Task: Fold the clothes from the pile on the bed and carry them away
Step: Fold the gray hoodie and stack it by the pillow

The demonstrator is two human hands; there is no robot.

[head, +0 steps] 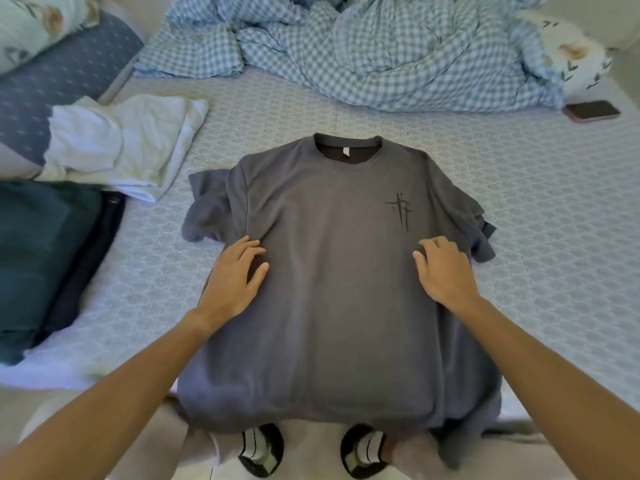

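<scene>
I am pressing left hand (232,276) & right hand (444,271), flat and apart, smoothing grey T-shirt (332,289) on bed (554,220); next, I think, folding sleeves inward.

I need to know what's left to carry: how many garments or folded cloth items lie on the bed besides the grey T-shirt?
3, maybe more underneath: white cloth upper left, teal item at left edge, dark item beside it.

Home bedroom: bed (519,209), rumpled duvet (381,53).

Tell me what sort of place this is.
Most likely a bedroom: a bed with a patterned sheet, a crumpled checked duvet and a pillow at its far end, and a grey T-shirt laid out on it.
</scene>
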